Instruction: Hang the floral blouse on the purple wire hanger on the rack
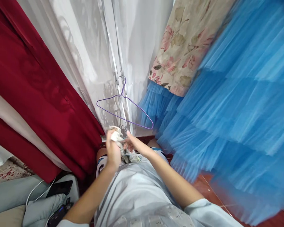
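A crumpled piece of whitish, patterned cloth is bunched in front of my body, its lower end hanging over my lap. My left hand is closed around the upper part of it. On the other side, my right hand is beside the cloth, thumb raised apart from the slightly curled fingers, which seem to touch its edge. Both hands are a little blurred. Just beyond them hangs a bare purple clothes hanger, its hook caught on a pale vertical metal bar.
Red curtains hang at left, white sheer fabric behind the hanger. A floral cloth and a tiered blue tulle skirt fill the right. At lower left, a grey cushioned seat holds a dark phone and white cable.
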Motion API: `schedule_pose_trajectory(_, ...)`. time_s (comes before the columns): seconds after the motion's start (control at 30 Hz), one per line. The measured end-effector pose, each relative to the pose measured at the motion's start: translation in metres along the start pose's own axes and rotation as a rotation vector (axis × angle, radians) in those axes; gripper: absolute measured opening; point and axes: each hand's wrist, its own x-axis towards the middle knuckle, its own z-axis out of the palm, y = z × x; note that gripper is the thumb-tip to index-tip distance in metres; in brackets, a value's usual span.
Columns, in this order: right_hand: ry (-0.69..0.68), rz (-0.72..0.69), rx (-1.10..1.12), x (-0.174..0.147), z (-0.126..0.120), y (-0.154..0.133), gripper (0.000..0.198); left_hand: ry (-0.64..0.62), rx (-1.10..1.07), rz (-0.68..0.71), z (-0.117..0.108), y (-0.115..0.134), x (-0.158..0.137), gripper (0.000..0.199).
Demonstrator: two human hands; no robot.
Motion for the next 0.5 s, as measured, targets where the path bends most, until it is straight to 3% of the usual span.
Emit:
schedule_pose_trajectory(0.1, 0.045, -0.026, 0.289, 0.011, 0.013, -0.005, 0.048, -0.11, 0.244, 0.149, 0.006, -0.011, -0.056, 0.014)
schedule_pose_trajectory(0.17, 0.14, -0.05, 0.352, 0.014, 0.014, -0.004, 0.039, -0.169, 0.333, 0.231, -0.004, -0.02, -0.072, 0.014)
schedule_pose_trajectory(0.23, 0.171, -0.01, 0.484, 0.015, 0.013, -0.002, 0.029, -0.193, 0.368, 0.263, -0.019, -0.025, -0.071, 0.014)
schedule_pose_trajectory(0.33, 0.103, 0.144, 0.752, 0.017, 0.011, 0.002, 0.019, -0.231, 0.385, 0.242, -0.038, -0.02, -0.059, 0.01)
schedule_pose_trajectory(0.43, 0.043, 0.289, 0.847, 0.018, 0.013, 0.002, 0.018, -0.43, 0.44, 0.221, -0.049, 0.003, -0.049, 0.017)
schedule_pose_trajectory(0.5, -0.012, 0.293, 0.81, 0.013, 0.015, -0.002, 0.014, -0.538, 0.435, 0.254, -0.055, 0.023, -0.04, 0.025)
